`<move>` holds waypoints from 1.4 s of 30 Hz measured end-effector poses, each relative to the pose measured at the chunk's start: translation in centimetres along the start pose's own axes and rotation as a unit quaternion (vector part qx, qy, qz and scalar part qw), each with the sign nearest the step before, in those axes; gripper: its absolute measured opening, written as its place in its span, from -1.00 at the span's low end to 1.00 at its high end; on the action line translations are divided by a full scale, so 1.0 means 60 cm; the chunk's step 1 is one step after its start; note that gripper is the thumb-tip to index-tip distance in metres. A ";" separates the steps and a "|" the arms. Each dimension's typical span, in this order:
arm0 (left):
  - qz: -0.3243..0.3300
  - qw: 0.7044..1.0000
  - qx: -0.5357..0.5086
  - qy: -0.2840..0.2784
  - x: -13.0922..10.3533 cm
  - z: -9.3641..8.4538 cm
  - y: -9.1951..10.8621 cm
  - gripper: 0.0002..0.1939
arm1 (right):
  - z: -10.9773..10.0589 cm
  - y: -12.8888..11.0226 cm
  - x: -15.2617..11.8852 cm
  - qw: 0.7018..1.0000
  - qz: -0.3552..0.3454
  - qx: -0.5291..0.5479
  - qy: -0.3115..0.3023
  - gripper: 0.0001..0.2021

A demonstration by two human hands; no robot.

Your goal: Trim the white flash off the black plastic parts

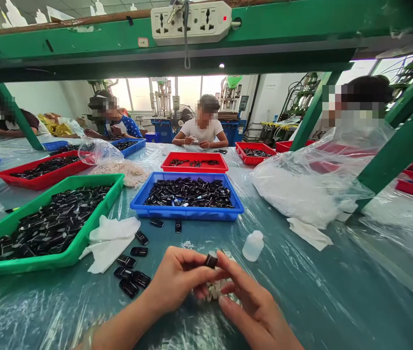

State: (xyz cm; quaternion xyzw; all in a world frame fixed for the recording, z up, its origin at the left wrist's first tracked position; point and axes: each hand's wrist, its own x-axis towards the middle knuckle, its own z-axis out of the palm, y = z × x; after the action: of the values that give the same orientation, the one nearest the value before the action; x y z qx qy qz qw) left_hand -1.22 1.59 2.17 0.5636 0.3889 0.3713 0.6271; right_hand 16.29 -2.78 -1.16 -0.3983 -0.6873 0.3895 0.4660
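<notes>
Head view: two hands (173,279) (256,297) touch one black piece (211,261).

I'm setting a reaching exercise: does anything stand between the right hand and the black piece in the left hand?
Nothing visible does: the right hand has its index finger directly beside the black piece, held by the left hand.

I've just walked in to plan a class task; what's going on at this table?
The person's left hand holds a small black part between thumb and finger, with the right hand close at its other side. Loose black parts lie on the table, and more fill a blue tray ahead. A whitish bottle is beyond the right hand. Other people sit nearby.
</notes>
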 end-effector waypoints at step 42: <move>-0.037 0.997 -0.034 -0.055 -0.006 0.012 -0.021 -0.81 | -0.027 -0.043 0.046 0.984 -0.012 -0.161 0.072 -0.82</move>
State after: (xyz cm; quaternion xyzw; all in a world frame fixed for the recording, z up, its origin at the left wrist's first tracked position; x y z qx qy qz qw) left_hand -0.70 0.83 1.01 0.5467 0.3612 0.3292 0.6799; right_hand 16.68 -0.97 2.53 -0.4870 -0.7103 0.2390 0.4486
